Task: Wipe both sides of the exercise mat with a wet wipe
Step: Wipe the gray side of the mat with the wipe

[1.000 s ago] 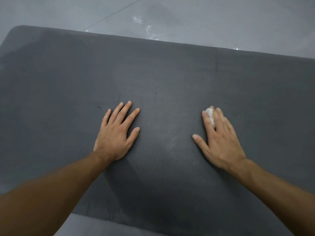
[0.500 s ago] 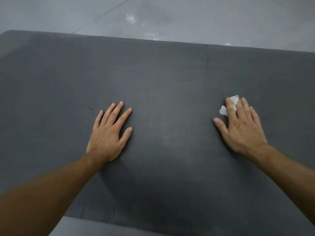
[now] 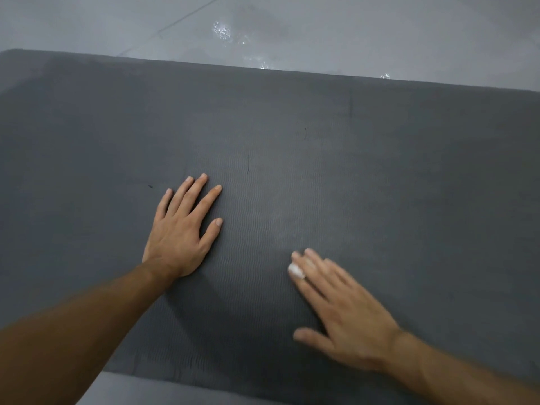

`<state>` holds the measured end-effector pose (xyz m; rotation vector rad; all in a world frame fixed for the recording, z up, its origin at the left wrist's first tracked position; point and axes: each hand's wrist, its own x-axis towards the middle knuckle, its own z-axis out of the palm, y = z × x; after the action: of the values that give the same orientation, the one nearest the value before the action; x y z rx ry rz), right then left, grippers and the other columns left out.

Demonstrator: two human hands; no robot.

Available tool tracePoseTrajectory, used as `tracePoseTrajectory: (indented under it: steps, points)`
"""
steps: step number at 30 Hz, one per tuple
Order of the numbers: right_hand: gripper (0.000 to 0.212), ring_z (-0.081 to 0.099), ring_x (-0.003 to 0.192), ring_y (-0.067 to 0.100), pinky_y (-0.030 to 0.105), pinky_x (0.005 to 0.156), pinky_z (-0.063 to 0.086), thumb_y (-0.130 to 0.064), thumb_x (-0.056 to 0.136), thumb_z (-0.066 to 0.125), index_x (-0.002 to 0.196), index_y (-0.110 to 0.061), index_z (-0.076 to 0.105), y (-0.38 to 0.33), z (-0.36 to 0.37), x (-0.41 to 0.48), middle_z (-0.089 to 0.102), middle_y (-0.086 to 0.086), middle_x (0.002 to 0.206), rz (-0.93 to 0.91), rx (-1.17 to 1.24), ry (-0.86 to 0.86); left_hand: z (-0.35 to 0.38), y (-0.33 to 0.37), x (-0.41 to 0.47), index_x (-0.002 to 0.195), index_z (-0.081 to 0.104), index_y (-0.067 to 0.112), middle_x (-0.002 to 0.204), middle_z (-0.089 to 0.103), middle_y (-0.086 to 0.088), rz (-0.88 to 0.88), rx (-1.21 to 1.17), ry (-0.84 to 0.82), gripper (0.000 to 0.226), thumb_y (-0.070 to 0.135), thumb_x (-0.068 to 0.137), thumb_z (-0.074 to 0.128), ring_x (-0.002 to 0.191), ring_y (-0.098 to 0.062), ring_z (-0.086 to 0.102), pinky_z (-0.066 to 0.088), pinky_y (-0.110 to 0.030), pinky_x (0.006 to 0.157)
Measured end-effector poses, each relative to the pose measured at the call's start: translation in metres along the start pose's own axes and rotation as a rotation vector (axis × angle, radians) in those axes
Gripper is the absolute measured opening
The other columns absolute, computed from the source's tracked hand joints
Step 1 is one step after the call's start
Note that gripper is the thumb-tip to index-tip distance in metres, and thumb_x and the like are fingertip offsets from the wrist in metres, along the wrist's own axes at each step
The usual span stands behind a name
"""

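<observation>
Reaching in from the lower right, the right hand [image 3: 346,312] lies flat on the exercise mat [image 3: 394,176], blurred, fingers straight and close together, thumb held out to the side. A small white wad of wet wipe [image 3: 296,271] shows under its fingers, pressed against the mat's ribbed surface. Further out and well apart from it, the left hand [image 3: 181,232] rests palm down on the mat with fingers spread, holding nothing. The dark grey mat lies unrolled and flat, filling most of the view. Beyond its far edge is grey floor [image 3: 380,27], with a few glistening wet spots [image 3: 222,32] near that edge.
</observation>
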<state>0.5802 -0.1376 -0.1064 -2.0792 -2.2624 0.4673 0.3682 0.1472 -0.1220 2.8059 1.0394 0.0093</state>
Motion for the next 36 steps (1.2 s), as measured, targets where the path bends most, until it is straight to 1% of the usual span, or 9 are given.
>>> tracePoseTrajectory:
  steps: [3,6,11,15,19,25,30,33,36]
  points:
    - [0.087,0.009,0.161,0.025,0.041,0.125,0.016,-0.075,0.102,0.031,0.163,-0.013,0.03,-0.009,0.005,-0.021,0.012,0.003,0.174,-0.171,-0.081,-0.02,0.0,0.0,0.0,0.164,0.021,0.033,0.173,0.01,0.006,0.0,-0.006,0.003,0.063,0.055,0.105,0.027,0.16,-0.014,0.001,0.01,-0.05,0.129]
    - [0.082,0.015,0.16,0.024,0.041,0.124,0.019,-0.072,0.103,0.033,0.162,-0.014,0.034,0.01,0.005,-0.037,0.015,0.001,0.174,-0.199,-0.13,-0.014,0.0,0.0,0.0,0.164,0.021,0.033,0.173,0.01,0.005,0.001,-0.004,0.0,0.064,0.056,0.105,0.026,0.16,-0.013,0.001,0.009,-0.049,0.129]
    - [0.077,0.014,0.16,0.024,0.042,0.127,0.016,-0.066,0.106,0.026,0.163,-0.015,0.03,0.069,-0.005,-0.039,0.017,0.006,0.173,0.209,-0.112,0.062,-0.001,0.0,0.0,0.164,0.021,0.032,0.173,0.01,0.005,0.0,-0.006,0.006,0.064,0.056,0.105,0.026,0.16,-0.014,0.001,0.01,-0.049,0.129]
    - [0.072,-0.002,0.161,0.026,0.044,0.129,0.007,-0.07,0.104,0.012,0.167,-0.034,0.012,0.106,-0.023,-0.026,0.004,0.012,0.174,0.481,-0.108,0.02,0.0,0.0,0.0,0.164,0.021,0.033,0.173,0.01,0.005,-0.001,0.002,0.003,0.064,0.056,0.105,0.025,0.16,-0.014,0.002,0.01,-0.05,0.129]
    - [0.08,-0.009,0.161,0.031,0.046,0.129,0.006,-0.077,0.101,0.019,0.167,-0.033,0.007,0.087,-0.019,-0.018,-0.005,0.018,0.173,0.396,-0.081,-0.011,-0.001,0.0,0.0,0.164,0.02,0.033,0.173,0.01,0.005,0.002,-0.006,-0.001,0.064,0.057,0.105,0.024,0.16,-0.014,0.001,0.008,-0.049,0.129]
    - [0.086,0.006,0.161,0.03,0.048,0.124,0.02,-0.072,0.104,0.03,0.165,-0.013,0.021,0.024,0.002,-0.015,0.009,0.013,0.174,0.218,-0.095,0.044,-0.001,0.001,0.001,0.165,0.019,0.033,0.173,0.008,0.005,0.002,0.002,-0.006,0.064,0.056,0.105,0.025,0.16,-0.014,0.0,0.009,-0.049,0.129]
    - [0.085,0.012,0.161,0.026,0.047,0.126,0.018,-0.072,0.103,0.032,0.164,-0.014,0.026,0.022,0.001,-0.008,0.015,0.01,0.173,0.119,-0.084,0.088,-0.001,0.002,0.0,0.164,0.02,0.033,0.173,0.009,0.006,-0.002,-0.001,-0.003,0.064,0.057,0.105,0.025,0.16,-0.014,0.001,0.009,-0.049,0.129]
    - [0.084,0.011,0.161,0.025,0.045,0.128,0.013,-0.074,0.102,0.021,0.165,-0.018,0.027,0.057,-0.007,0.012,0.015,0.009,0.173,0.336,-0.058,0.122,-0.002,0.002,0.0,0.164,0.021,0.033,0.173,0.01,0.006,-0.005,-0.002,-0.001,0.064,0.056,0.105,0.025,0.16,-0.014,0.001,0.009,-0.049,0.129]
    - [0.08,-0.004,0.161,0.029,0.045,0.129,0.004,-0.08,0.098,0.007,0.166,-0.038,0.014,0.099,-0.024,0.03,0.002,0.014,0.174,0.542,-0.044,0.082,-0.001,0.001,0.0,0.164,0.022,0.033,0.173,0.01,0.006,-0.005,-0.012,0.003,0.063,0.056,0.105,0.027,0.16,-0.014,0.001,0.009,-0.049,0.129]
